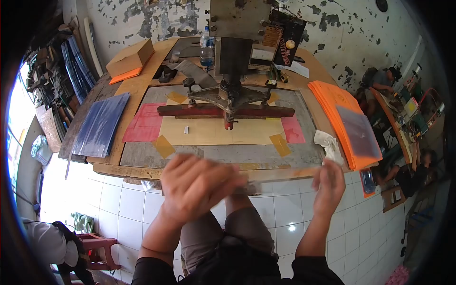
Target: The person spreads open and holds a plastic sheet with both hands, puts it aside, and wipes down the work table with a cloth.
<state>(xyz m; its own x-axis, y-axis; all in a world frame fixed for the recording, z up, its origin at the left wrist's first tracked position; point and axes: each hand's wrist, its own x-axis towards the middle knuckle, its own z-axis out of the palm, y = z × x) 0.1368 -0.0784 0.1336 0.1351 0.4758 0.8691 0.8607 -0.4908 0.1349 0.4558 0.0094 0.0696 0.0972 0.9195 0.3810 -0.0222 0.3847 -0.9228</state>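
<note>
A see-through plastic strip [282,176], blurred by motion, stretches between my two hands in front of the table's near edge. My left hand [194,187] is closed around one end, its fingers curled and smeared. At the other end my right hand [330,185] pinches the strip with thumb and fingers, close to a crumpled white cloth [329,146]. Beyond the hands, a press head with a red bar [199,112] stands over a cream board [204,135] with pink side pieces [145,124]. A small white piece [186,129] lies on the board.
Blue clear plastic sheets [100,126] lie on the left. A stack of orange folders [335,116] topped by a clear sheet lies on the right. A cardboard box [130,58] and a water bottle [206,47] stand at the back. Other people sit at far right.
</note>
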